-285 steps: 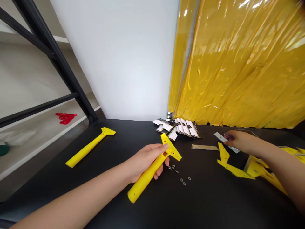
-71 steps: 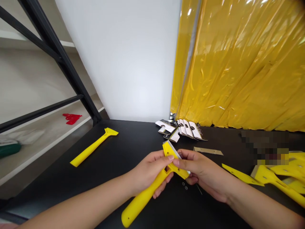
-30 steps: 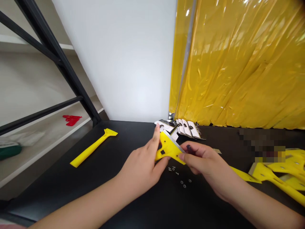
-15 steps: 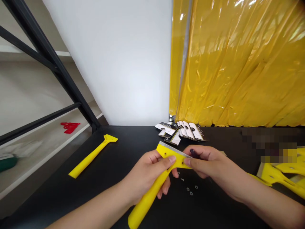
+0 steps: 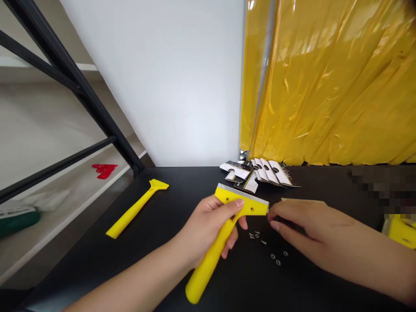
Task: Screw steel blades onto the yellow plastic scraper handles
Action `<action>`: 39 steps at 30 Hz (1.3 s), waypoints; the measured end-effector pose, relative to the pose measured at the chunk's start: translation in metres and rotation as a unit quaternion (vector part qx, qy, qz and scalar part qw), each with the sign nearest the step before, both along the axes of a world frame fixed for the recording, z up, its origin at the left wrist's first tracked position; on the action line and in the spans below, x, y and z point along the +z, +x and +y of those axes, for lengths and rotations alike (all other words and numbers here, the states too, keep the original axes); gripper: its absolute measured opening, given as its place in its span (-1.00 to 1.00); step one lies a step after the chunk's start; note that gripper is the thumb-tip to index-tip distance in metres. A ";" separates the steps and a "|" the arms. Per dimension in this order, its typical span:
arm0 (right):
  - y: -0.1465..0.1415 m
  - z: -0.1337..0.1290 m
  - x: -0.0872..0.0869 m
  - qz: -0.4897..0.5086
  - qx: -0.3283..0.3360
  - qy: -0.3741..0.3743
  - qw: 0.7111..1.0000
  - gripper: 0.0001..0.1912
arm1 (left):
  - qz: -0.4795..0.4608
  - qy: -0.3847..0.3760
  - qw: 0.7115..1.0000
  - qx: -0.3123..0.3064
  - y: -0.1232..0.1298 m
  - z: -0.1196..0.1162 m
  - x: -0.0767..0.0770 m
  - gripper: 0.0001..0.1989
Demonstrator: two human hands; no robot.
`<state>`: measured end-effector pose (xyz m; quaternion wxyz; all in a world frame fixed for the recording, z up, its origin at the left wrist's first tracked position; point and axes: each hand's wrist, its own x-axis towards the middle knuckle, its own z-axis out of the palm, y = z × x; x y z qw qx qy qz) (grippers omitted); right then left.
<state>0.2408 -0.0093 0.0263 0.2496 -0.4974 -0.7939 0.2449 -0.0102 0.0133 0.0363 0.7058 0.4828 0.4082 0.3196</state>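
Observation:
A yellow scraper with a metal blade along its head is gripped in my left hand, the thumb pressed on its face and fingers behind. Two small holes show in its head. My right hand is just right of the blade's end, thumb and forefinger close together; whether something small is between them is too unclear to tell. Below the hands, small screws and several small nuts or washers lie on the black table.
Another yellow scraper handle lies on the left. Folded white and black cards are at the table's back. More yellow scrapers sit at the right edge. A shelf with a red item stands left, beyond a black frame.
My right hand has let go of the scraper's head and moved right. My left hand still holds the scraper. The view has shifted slightly, so the surroundings appear further right.

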 end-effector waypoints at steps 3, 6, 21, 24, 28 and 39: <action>-0.003 0.002 0.000 -0.089 0.043 0.017 0.995 -0.81 | 0.008 -0.007 1.000 0.006 0.001 0.001 0.000 -0.61; -0.002 0.005 0.002 -0.097 0.047 0.018 0.994 -0.77 | 0.011 -0.008 1.000 0.006 0.001 0.001 0.001 -0.63; 0.004 -0.008 0.012 -0.161 0.045 -0.020 0.986 -0.93 | 0.023 -0.003 1.000 0.006 0.002 0.002 -0.001 -0.61; 0.007 -0.013 0.008 -0.178 0.071 -0.038 0.981 -0.91 | 0.023 -0.008 1.000 0.006 0.002 0.002 -0.002 -0.61; 0.005 -0.012 -0.003 -0.212 0.090 -0.005 0.973 -0.86 | 0.023 -0.012 1.000 0.005 0.002 0.004 -0.002 -0.60; 0.005 -0.007 -0.010 -0.210 0.098 0.010 0.973 -0.87 | 0.027 -0.011 1.000 0.001 0.002 0.003 -0.001 -0.61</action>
